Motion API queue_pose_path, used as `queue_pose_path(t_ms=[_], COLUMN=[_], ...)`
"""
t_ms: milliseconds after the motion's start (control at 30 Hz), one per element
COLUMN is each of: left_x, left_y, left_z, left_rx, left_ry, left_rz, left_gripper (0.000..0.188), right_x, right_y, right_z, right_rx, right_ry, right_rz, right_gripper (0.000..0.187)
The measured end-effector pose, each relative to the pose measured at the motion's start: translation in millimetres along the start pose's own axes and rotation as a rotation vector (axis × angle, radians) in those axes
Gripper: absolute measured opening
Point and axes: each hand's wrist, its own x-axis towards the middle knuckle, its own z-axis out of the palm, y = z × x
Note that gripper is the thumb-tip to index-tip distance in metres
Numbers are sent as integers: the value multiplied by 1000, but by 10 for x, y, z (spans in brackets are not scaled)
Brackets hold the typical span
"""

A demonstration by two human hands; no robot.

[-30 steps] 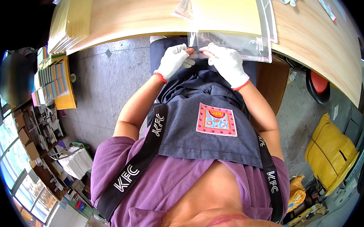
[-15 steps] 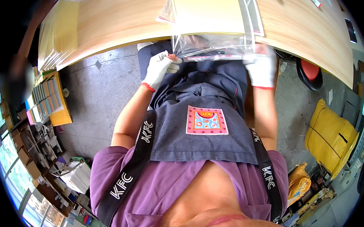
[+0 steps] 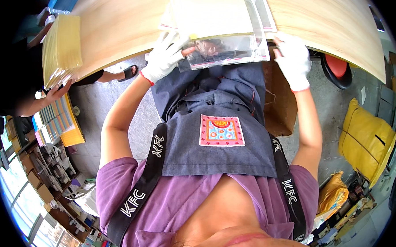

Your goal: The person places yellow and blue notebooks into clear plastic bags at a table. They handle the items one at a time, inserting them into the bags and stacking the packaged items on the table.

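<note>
A clear plastic bag [image 3: 236, 54] with a pale yellow sheet [image 3: 211, 13] in or under it lies on the table; its loose end, edged by a red strip, hangs over the front edge toward my lap. My left hand [image 3: 163, 58], in a white glove with a bare thumb tip, spreads its fingers over the bag's left side, the thumb lying against the clear film. Just right of the bag, at the table edge, my right hand [image 3: 293, 59] is gloved too. Its bare thumb and forefinger tips are apart, with nothing visible between them.
On the wooden table [image 3: 326, 27], a stack of plastic-wrapped yellow sheets [image 3: 64, 47] stands at the left, another person's hand [image 3: 58, 91] against it. A cardboard box [image 3: 280, 100] sits under the table, with a red and black stool [image 3: 337, 70] farther right.
My left hand has moved up and left onto the bag's side, fingers spreading. My right hand has shifted right, off the bag's corner. At left, the other person has come further into view beside the stack.
</note>
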Motion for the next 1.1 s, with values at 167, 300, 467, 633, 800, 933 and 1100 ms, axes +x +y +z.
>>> queue_pose_path(t_ms=[167, 300, 467, 633, 800, 933, 1100], left_x=[177, -12, -151, -38, 212, 248, 338], left_y=[-13, 41, 73, 443, 431, 367, 363], left_z=[-195, -127, -54, 74, 564, 658, 298], left_rx=[-91, -66, -285, -885, -1320, -1172, -569], left_ry=[-132, -91, 98, 331, 817, 831, 490], left_rz=[137, 8, -169, -916, -1297, -1324, -1181], left_gripper=[57, 50, 30, 31, 23, 15, 6], right_x=[229, 191, 118, 23, 314, 447, 352], right_y=[-43, 1, -154, -575, -800, -837, -645], right_z=[725, 909, 809, 964, 1034, 1017, 1121], right_rx=[123, 234, 447, 749, 645, 588, 385], right_ry=[45, 151, 104, 142, 120, 78, -36], right_rz=[-367, -446, -179, 553, 918, 1039, 862], right_gripper=[60, 53, 30, 19, 26, 27, 21])
